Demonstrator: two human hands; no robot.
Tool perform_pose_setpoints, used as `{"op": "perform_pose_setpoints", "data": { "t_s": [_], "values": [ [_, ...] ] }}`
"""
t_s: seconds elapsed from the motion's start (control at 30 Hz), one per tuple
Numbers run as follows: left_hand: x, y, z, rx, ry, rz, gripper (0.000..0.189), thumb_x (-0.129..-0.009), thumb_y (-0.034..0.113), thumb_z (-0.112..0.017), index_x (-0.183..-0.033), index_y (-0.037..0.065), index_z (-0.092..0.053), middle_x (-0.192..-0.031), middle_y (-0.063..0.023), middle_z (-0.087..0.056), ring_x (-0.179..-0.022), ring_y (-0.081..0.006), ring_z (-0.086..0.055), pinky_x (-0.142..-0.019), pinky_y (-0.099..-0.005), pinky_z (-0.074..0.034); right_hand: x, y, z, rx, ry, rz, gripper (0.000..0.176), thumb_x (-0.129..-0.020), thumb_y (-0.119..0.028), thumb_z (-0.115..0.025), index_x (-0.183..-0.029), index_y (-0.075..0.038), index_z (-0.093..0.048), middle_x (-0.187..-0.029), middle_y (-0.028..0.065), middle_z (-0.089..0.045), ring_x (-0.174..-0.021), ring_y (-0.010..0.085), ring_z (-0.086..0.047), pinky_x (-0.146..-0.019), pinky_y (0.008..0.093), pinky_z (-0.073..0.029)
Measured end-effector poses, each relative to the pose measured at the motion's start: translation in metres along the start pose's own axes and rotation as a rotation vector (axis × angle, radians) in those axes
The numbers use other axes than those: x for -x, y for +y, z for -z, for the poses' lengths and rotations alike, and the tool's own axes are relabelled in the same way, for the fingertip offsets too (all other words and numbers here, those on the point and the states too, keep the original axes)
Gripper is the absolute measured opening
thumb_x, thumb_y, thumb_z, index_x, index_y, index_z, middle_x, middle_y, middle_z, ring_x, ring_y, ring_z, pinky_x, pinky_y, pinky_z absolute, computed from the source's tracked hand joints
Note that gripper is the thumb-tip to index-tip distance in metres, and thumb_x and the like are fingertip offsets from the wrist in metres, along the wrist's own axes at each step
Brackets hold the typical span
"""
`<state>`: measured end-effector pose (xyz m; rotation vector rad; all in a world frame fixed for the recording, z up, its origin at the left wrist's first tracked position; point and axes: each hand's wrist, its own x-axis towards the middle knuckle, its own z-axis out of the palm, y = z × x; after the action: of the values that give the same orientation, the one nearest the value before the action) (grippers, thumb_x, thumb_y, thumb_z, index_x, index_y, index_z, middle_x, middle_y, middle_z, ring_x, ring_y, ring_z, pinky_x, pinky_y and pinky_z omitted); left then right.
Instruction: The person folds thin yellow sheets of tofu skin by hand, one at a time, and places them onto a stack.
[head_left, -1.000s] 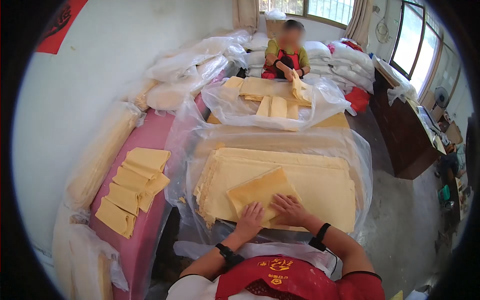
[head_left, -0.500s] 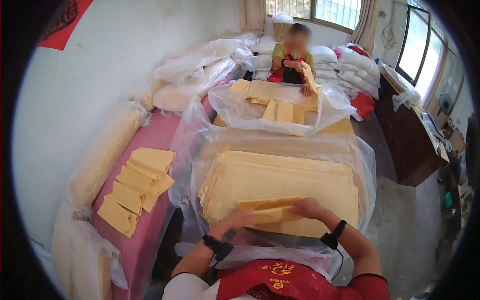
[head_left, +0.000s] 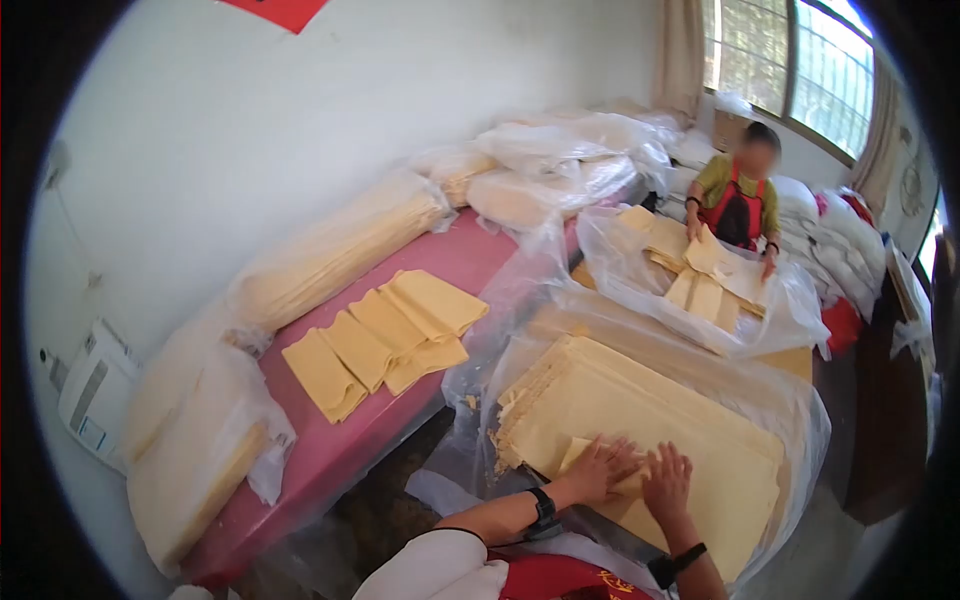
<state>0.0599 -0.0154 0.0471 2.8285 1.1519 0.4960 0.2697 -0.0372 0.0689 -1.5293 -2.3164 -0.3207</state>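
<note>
A stack of large, thin yellow sheets [head_left: 650, 395] with ragged left edges lies on clear plastic in front of me. Near its front edge, a folded yellow sheet [head_left: 574, 452] is partly hidden under my hands. My left hand [head_left: 602, 468] lies flat on this fold, fingers stretched to the right. Close beside it, my right hand [head_left: 668, 485] is open with fingers spread and pointing away from me, over the stack. Neither hand is wrapped around anything.
Several folded yellow sheets [head_left: 385, 340] lie in a row on a pink surface [head_left: 455, 265] to the left. Plastic-wrapped bundles [head_left: 345, 240] line the wall. Across from me, a person [head_left: 738, 195] handles sheets over another plastic-lined pile [head_left: 665, 240]. A dark cabinet [head_left: 880, 430] stands right.
My view has swung left. My hands have gone from holding the folded sheet by its two ends to lying spread on it, close together. The other person has lowered a sheet.
</note>
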Motion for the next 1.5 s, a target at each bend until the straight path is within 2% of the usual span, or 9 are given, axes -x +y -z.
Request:
{"op": "perform_pose_setpoints", "data": {
  "t_s": [0.2, 0.4, 0.47, 0.73, 0.9, 1.07, 1.13, 1.3, 1.5],
  "values": [
    [0.022, -0.014, 0.0, 0.035, -0.014, 0.009, 0.088, -0.077, 0.06, -0.06, -0.144, 0.01, -0.035, -0.151, -0.0149, -0.027, -0.142, -0.0292, -0.019, -0.114, -0.053, -0.011, 0.024, -0.013, -0.009, -0.082, -0.173, 0.031, 0.09, -0.072, -0.063, -0.065, -0.135, -0.003, -0.043, -0.144, 0.0244, -0.035, -0.137, 0.0406, -0.028, -0.111, 0.0596, -0.014],
    [0.064, -0.059, 0.008, -0.034, 0.217, -0.099, 0.041, -0.083, 0.023, -0.059, -0.119, 0.004, -0.057, -0.128, -0.0161, -0.054, -0.122, -0.0301, -0.049, -0.102, -0.0414, -0.039, 0.028, 0.008, -0.006, -0.065, -0.262, 0.078, 0.08, -0.074, -0.048, -0.069, -0.134, -0.003, -0.043, -0.142, 0.0225, -0.039, -0.135, 0.0399, -0.031, -0.11, 0.0587, -0.017],
    [0.073, -0.074, 0.019, 0.214, 0.041, 0.186, 0.035, -0.08, 0.011, -0.058, -0.115, 0.005, -0.059, -0.112, -0.0153, -0.063, -0.105, -0.0313, -0.06, -0.088, -0.0398, -0.049, 0.019, 0.011, 0.002, -0.049, -0.317, 0.098, 0.074, -0.076, -0.039, -0.071, -0.134, -0.004, -0.043, -0.14, 0.0216, -0.04, -0.133, 0.0395, -0.033, -0.11, 0.057, -0.02],
    [0.122, -0.178, 0.149, 0.609, 0.828, 0.996, 0.015, -0.089, 0.009, -0.054, -0.101, 0.003, -0.06, -0.082, -0.0102, -0.064, -0.078, -0.0205, -0.066, -0.07, -0.0329, -0.052, 0.032, 0.031, -0.005, -0.458, -0.034, -0.342, 0.049, -0.078, -0.011, -0.068, -0.125, -0.006, -0.052, -0.13, 0.0176, -0.051, -0.121, 0.0355, -0.048, -0.099, 0.0454, -0.039],
    [0.127, -0.216, 0.141, 1.248, 1.295, 0.985, 0.015, -0.091, 0.012, -0.056, -0.105, 0.007, -0.057, -0.09, -0.0018, -0.06, -0.08, -0.0137, -0.06, -0.071, -0.0302, -0.052, 0.044, 0.003, -0.004, -0.428, -0.188, -0.291, 0.046, -0.075, -0.012, -0.069, -0.119, -0.008, -0.055, -0.129, 0.0163, -0.051, -0.121, 0.0342, -0.048, -0.099, 0.0457, -0.039],
    [0.117, -0.177, 0.049, 1.326, 0.759, 1.068, 0.027, -0.083, 0.012, -0.064, -0.108, 0.008, -0.057, -0.102, -0.0058, -0.059, -0.094, -0.019, -0.057, -0.082, -0.035, -0.05, 0.047, -0.033, 0.003, -0.251, -0.144, -0.136, 0.052, -0.068, -0.013, -0.072, -0.117, -0.01, -0.056, -0.133, 0.0152, -0.048, -0.128, 0.0324, -0.042, -0.103, 0.0474, -0.032],
    [0.104, -0.15, 0.019, 0.206, 0.262, 0.682, 0.038, -0.075, 0.017, -0.07, -0.109, 0.006, -0.057, -0.108, -0.0131, -0.058, -0.107, -0.0304, -0.055, -0.087, -0.0445, -0.047, 0.054, -0.035, -0.007, -0.209, -0.139, -0.133, 0.054, -0.068, -0.014, -0.071, -0.119, -0.01, -0.055, -0.135, 0.0154, -0.046, -0.13, 0.0321, -0.04, -0.104, 0.0477, -0.031],
    [0.084, -0.129, 0.022, 0.263, 0.194, 0.898, 0.05, -0.066, 0.018, -0.075, -0.111, 0.007, -0.057, -0.107, -0.0165, -0.057, -0.108, -0.0338, -0.054, -0.089, -0.0439, -0.047, 0.057, -0.034, 0.002, -0.22, -0.168, -0.135, 0.056, -0.07, -0.016, -0.069, -0.123, -0.01, -0.052, -0.137, 0.0161, -0.044, -0.132, 0.0324, -0.037, -0.106, 0.0472, -0.028],
    [0.07, -0.129, 0.058, 0.259, 0.104, 0.799, 0.023, -0.075, 0.019, -0.067, -0.095, 0.009, -0.061, -0.083, -0.0087, -0.062, -0.084, -0.0323, -0.062, -0.069, -0.0406, -0.048, 0.049, -0.043, 0.012, -0.249, -0.144, -0.162, 0.051, -0.075, -0.019, -0.064, -0.124, -0.011, -0.052, -0.138, 0.0148, -0.042, -0.133, 0.0306, -0.036, -0.106, 0.0482, -0.027]
  ]
}}
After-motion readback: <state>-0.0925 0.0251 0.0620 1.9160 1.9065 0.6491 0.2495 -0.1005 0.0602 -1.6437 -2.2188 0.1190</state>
